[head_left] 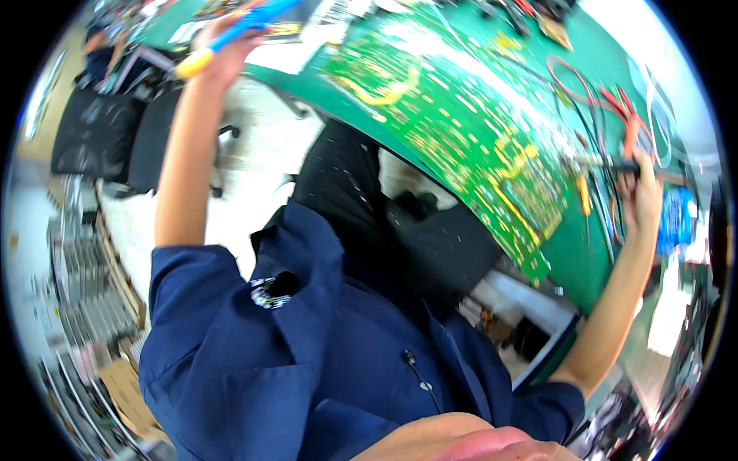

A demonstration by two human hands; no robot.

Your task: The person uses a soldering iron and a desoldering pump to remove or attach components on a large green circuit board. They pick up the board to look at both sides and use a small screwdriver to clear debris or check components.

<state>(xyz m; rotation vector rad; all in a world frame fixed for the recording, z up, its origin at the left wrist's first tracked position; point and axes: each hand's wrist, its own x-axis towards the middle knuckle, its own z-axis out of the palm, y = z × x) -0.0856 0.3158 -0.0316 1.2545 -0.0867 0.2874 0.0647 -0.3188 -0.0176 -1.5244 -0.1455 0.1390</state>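
Raised at the upper left, my left hand [224,63] is closed round a blue and yellow desoldering pump [244,25], blurred by motion. My right hand [644,197], at the right side of the bench, grips a soldering iron [590,160] by its dark handle. Its metal barrel points left, over or beside the right end of a large green circuit board [442,123]; contact cannot be made out. The board lies slantwise along the near edge of the green bench top [576,265], with many gold pads and traces and a bright glare across its far side.
Red and black cables [607,100] and an orange-handled tool [584,195] lie near my right hand. A blue container [676,219] stands beyond it. Black chairs [96,134] are at the left, with another person [104,58] farther back. Stacked grey items [81,276] line the left side.
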